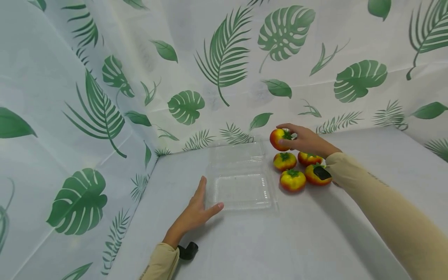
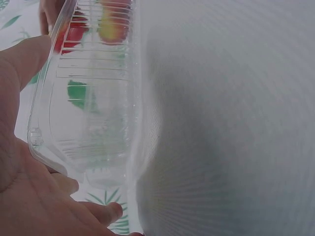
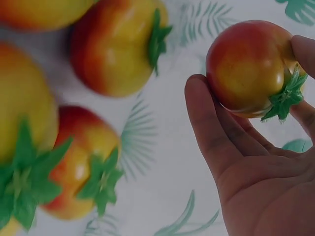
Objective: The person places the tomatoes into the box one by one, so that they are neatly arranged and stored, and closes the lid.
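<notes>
My right hand (image 1: 303, 139) pinches a red-and-yellow tomato (image 1: 277, 139) between thumb and fingers. Its star-shaped green top (image 3: 286, 98) faces the palm in the right wrist view. Below that hand, several more tomatoes (image 1: 292, 181) sit close together on the table, one partly covered by the black wrist camera. Left of them lies a clear plastic clamshell box (image 1: 241, 190), its lid (image 1: 236, 155) folded back toward the wall. My left hand (image 1: 197, 210) is at the box's left side with fingers extended and thumb spread, the thumb right at the rim in the left wrist view.
A white cloth covers the table (image 1: 245, 245). White sheeting with green leaf prints (image 1: 224, 54) hangs behind the table and along its left side. The black wrist camera (image 1: 188, 251) sticks out from the left wrist.
</notes>
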### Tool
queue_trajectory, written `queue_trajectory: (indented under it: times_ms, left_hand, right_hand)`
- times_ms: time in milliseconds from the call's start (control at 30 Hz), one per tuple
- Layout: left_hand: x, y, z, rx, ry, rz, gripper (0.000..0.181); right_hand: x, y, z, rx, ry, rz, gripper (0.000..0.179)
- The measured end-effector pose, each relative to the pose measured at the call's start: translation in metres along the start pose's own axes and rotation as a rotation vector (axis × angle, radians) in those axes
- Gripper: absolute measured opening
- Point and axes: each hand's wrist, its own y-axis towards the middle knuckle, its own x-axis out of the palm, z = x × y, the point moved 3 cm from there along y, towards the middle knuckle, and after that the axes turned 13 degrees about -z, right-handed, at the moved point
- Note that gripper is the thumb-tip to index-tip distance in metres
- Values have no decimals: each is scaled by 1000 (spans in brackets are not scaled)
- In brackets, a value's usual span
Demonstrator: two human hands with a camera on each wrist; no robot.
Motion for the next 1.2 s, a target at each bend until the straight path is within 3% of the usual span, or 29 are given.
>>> queue_trajectory:
  times_ms: [333,633,767,1067,1200]
  left_hand:
    - [0,3,4,-3,-13,-7,116]
    - [0,2,1,-20,1,16,115]
    - [0,2,-1,-27,3,13,115]
    - [0,0,0,-52,11,10,116]
    - [-1,0,1,-58,10,4,117]
  right_hand:
    - [21,15,-20,-1,23,-44,69]
    - [43,35,-36,-77,72,-87,61]
    - [51,44,-42,-100,44,-99,58]
    - [71,56,-61,-124,39,-140,59]
    - [80,60,-68,-117,87,-166,57]
